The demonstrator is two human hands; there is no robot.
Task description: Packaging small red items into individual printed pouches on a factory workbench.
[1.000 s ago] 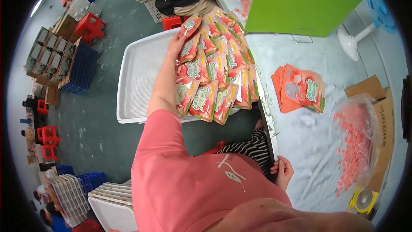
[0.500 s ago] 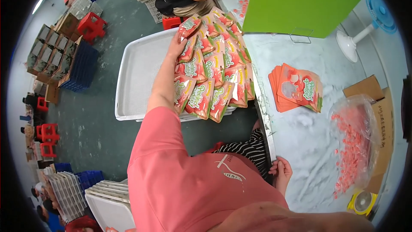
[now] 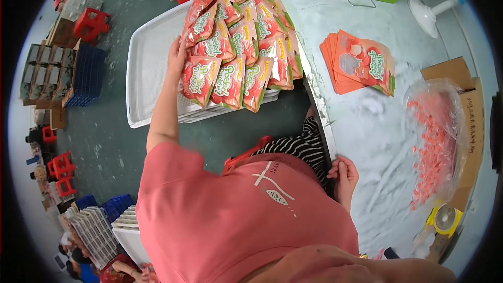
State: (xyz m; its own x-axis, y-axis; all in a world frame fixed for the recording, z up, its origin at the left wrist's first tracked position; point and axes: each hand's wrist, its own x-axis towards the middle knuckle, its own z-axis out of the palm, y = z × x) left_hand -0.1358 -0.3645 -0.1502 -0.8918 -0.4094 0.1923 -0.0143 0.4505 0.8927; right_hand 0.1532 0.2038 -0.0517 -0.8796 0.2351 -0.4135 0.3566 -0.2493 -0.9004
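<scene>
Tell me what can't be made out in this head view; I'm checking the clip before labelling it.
- Left hand: its fingers lie under the edge of the red pouches, so its grip is unclear.
- White tray: its right part is covered by the pouches.
- Right hand: its fingertips curl over the table edge, out of sight.
- Clear bag of pink pieces: the pieces are too small to identify.

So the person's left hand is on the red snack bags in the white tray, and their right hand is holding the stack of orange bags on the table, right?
Not quite. The head view shows the left hand on the red snack bags in the white tray, but the right hand rests at the table edge, well apart from the stack of orange bags.
</scene>
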